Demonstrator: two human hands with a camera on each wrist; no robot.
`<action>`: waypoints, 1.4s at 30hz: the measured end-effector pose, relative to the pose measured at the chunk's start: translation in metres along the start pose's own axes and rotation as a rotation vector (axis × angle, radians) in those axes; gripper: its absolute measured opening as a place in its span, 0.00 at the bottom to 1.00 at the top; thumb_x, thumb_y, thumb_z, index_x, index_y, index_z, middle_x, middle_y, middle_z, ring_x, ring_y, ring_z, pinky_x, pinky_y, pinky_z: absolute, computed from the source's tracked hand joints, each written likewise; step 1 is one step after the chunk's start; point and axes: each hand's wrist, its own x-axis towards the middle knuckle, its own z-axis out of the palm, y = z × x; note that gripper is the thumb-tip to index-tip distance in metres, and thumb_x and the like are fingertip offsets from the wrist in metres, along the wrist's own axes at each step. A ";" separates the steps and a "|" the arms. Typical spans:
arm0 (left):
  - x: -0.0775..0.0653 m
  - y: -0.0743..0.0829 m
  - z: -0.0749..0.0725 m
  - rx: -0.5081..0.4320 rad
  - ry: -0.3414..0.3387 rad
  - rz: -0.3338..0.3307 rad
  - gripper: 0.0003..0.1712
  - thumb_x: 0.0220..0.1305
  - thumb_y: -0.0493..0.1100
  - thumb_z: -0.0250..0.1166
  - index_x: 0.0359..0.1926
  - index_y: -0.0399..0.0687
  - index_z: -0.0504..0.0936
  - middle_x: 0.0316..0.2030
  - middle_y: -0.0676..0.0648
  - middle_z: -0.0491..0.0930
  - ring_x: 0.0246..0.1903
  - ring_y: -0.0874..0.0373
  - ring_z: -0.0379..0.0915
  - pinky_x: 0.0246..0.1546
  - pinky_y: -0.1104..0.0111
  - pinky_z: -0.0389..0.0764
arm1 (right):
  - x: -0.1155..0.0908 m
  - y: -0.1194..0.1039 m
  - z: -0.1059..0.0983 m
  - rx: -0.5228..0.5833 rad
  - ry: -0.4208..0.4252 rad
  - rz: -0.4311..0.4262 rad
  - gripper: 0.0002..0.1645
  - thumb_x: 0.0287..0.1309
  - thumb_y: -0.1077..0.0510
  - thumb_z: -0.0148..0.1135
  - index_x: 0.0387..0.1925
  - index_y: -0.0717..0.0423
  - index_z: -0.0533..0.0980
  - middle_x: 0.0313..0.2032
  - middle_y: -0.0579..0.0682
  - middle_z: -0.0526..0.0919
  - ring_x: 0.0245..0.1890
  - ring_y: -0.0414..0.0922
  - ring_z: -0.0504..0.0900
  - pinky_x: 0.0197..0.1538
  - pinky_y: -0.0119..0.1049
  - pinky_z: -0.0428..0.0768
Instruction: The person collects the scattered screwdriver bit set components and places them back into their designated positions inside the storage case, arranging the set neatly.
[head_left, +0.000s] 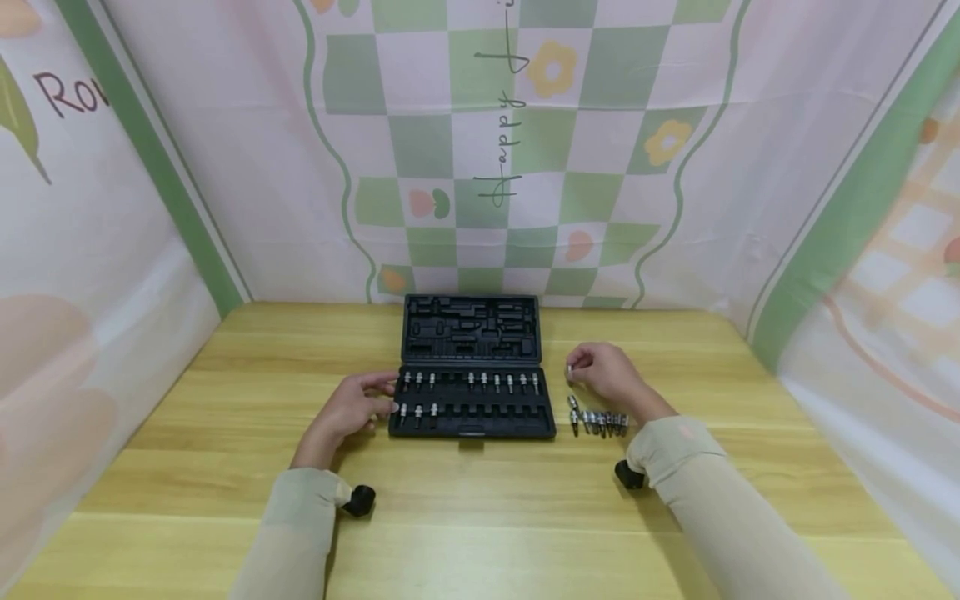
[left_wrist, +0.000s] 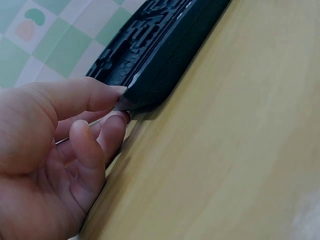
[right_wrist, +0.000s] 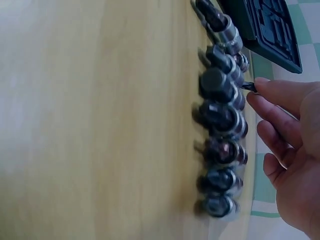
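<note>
A black bit-socket case lies unfolded on the table, with several silver bit sockets standing in its two rows of slots. At its left edge, my left hand grips the rim; in the left wrist view, thumb and fingertips meet at the case's corner. To the right of the case, my right hand pinches a small bit socket between thumb and fingers. Its dark tip sticks out from the fingertips in the right wrist view. Loose bit sockets lie in a row just nearer me than that hand.
The moulded lid leans back behind the slots. A wood-grain table extends on all sides of the case. Patterned cloth hangs along the back and both sides. Black wrist cameras sit at both cuffs.
</note>
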 end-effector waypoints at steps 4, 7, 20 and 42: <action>0.000 0.000 0.000 0.002 0.003 0.001 0.32 0.60 0.30 0.64 0.66 0.47 0.73 0.51 0.41 0.75 0.30 0.53 0.75 0.20 0.65 0.73 | 0.004 -0.002 0.002 -0.011 0.038 0.010 0.05 0.60 0.63 0.65 0.38 0.59 0.80 0.34 0.51 0.83 0.37 0.48 0.80 0.43 0.46 0.78; 0.000 0.000 0.000 0.004 0.005 0.002 0.32 0.59 0.29 0.64 0.66 0.47 0.73 0.51 0.41 0.75 0.30 0.53 0.75 0.20 0.65 0.73 | 0.006 -0.004 0.003 0.008 0.052 0.020 0.05 0.60 0.63 0.64 0.39 0.59 0.80 0.35 0.51 0.83 0.38 0.49 0.80 0.45 0.46 0.78; -0.001 0.000 0.001 0.010 0.011 0.002 0.32 0.58 0.29 0.65 0.65 0.48 0.74 0.50 0.42 0.76 0.30 0.53 0.76 0.20 0.65 0.74 | 0.014 -0.023 0.014 0.146 0.114 0.026 0.07 0.60 0.64 0.66 0.40 0.62 0.81 0.36 0.54 0.84 0.40 0.50 0.81 0.45 0.45 0.78; 0.000 0.001 0.000 0.010 0.011 0.006 0.32 0.58 0.29 0.65 0.65 0.47 0.74 0.50 0.41 0.76 0.30 0.53 0.76 0.20 0.65 0.74 | 0.025 -0.062 0.043 0.163 0.090 0.000 0.06 0.60 0.61 0.67 0.38 0.60 0.84 0.39 0.54 0.84 0.40 0.50 0.81 0.41 0.44 0.79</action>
